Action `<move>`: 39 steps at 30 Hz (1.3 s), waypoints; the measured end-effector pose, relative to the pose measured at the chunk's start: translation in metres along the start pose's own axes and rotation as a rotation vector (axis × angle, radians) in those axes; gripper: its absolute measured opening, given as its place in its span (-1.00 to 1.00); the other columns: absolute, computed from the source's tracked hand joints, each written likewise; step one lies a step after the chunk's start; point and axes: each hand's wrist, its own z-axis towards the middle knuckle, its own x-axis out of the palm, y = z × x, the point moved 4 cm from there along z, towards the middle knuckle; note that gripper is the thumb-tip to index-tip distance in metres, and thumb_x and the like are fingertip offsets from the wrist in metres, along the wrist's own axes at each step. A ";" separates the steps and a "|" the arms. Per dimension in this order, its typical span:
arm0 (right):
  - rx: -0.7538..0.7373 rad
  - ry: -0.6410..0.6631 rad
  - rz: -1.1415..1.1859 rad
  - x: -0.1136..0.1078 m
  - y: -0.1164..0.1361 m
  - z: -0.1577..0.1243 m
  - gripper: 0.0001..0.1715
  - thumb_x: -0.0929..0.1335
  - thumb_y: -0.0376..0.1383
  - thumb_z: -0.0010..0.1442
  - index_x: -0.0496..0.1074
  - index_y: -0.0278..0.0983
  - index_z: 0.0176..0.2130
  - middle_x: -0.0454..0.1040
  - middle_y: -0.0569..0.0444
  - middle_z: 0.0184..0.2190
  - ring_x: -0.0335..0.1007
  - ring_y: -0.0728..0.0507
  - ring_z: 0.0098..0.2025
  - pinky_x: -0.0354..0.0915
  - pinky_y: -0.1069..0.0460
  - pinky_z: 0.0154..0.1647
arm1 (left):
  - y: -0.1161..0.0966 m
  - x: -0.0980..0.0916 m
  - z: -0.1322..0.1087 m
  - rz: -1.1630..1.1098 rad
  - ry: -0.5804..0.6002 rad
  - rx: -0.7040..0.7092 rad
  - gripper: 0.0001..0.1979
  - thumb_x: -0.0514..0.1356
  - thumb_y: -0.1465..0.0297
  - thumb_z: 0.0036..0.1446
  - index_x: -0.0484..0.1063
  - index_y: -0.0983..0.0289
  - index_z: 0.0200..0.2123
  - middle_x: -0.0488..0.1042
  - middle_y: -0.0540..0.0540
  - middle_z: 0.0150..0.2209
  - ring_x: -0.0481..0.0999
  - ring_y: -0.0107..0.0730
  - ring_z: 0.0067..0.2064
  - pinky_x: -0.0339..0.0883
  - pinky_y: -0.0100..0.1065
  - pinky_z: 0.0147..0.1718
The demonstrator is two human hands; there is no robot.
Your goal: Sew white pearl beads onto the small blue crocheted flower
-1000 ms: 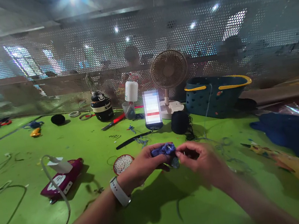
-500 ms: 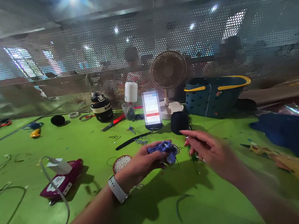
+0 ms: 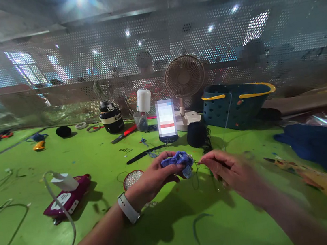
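Observation:
Between the thumb and fingers of my left hand (image 3: 159, 175) is a blue crocheted piece (image 3: 179, 162) with small pearly beads at its right edge. A white watch band circles that wrist. My right hand (image 3: 225, 165), just right of the piece, is pinched on a thin thread or needle too fine to tell apart; a loose loop of dark thread (image 3: 197, 178) hangs between the hands. Behind my left hand sits a red-rimmed dish of white beads (image 3: 133, 179), partly hidden by the hand. A dark yarn ball (image 3: 196, 134) lies beyond my right hand.
On the green table (image 3: 123, 243) stand a lit phone (image 3: 166, 119), a fan (image 3: 184, 76), a bottle (image 3: 111, 118) and a teal basket (image 3: 232, 108). A purple power strip (image 3: 66, 200) lies left, a yellow glue gun (image 3: 323, 182) and dark blue cloth (image 3: 324, 147) right.
My right hand has turned and its fingers have closed into a pinch near the blue piece. The thread loop now shows below it. My left hand has barely moved.

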 end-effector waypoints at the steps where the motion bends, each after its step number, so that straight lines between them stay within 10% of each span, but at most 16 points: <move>1: -0.007 0.009 0.001 0.000 0.000 0.000 -0.67 0.27 -0.07 0.30 0.49 -0.23 -0.18 0.38 0.17 -0.58 0.31 0.04 -0.59 0.20 0.15 -0.65 | 0.000 -0.001 0.000 -0.005 -0.007 0.000 -0.61 0.42 0.42 -0.12 0.41 0.29 -0.19 0.52 0.07 -0.29 0.50 -0.45 -0.36 0.28 -0.40 -0.37; 5: -0.016 0.085 0.060 0.002 -0.006 0.001 -0.70 0.26 -0.14 0.32 0.46 -0.22 -0.07 0.55 0.04 -0.33 0.49 -0.02 -0.44 0.33 0.11 -0.52 | 0.001 -0.003 0.001 -0.016 -0.051 0.002 -0.61 0.44 0.43 -0.16 0.44 0.31 -0.22 0.52 0.07 -0.30 0.49 -0.46 -0.38 0.30 -0.41 -0.39; 18: -0.086 0.002 -0.144 -0.002 -0.007 0.000 -0.73 0.32 -0.22 0.25 0.57 -0.19 -0.13 0.56 0.11 -0.47 0.36 0.01 -0.58 0.30 0.12 -0.64 | -0.003 -0.003 0.003 0.055 -0.011 0.023 -0.69 0.43 0.39 -0.14 0.52 0.34 -0.27 0.56 0.11 -0.28 0.48 -0.47 -0.38 0.32 -0.47 -0.45; 27: -0.130 0.033 -0.210 -0.005 -0.010 0.001 -0.75 0.32 -0.27 0.25 0.56 -0.19 -0.12 0.60 0.07 -0.35 0.51 -0.08 -0.35 0.40 0.03 -0.33 | 0.000 -0.004 0.005 0.072 0.020 0.029 -0.70 0.42 0.37 -0.12 0.54 0.37 -0.28 0.56 0.13 -0.30 0.48 -0.45 -0.36 0.33 -0.44 -0.39; 34: 0.042 0.125 -0.030 0.004 -0.011 0.003 -0.70 0.24 -0.12 0.33 0.42 -0.26 -0.25 0.52 0.12 -0.43 0.19 0.10 -0.70 0.15 0.15 -0.69 | 0.003 -0.004 0.006 0.047 0.053 0.015 -0.67 0.43 0.33 -0.12 0.52 0.39 -0.28 0.53 0.11 -0.34 0.46 -0.50 -0.39 0.32 -0.44 -0.36; 39: -0.032 0.102 -0.106 0.001 -0.009 0.007 -0.71 0.26 -0.13 0.31 0.46 -0.25 -0.28 0.50 0.12 -0.49 0.30 0.03 -0.58 0.19 0.12 -0.59 | 0.004 -0.003 0.005 0.042 0.055 0.004 -0.67 0.44 0.32 -0.13 0.51 0.39 -0.32 0.52 0.10 -0.35 0.44 -0.51 -0.41 0.32 -0.43 -0.36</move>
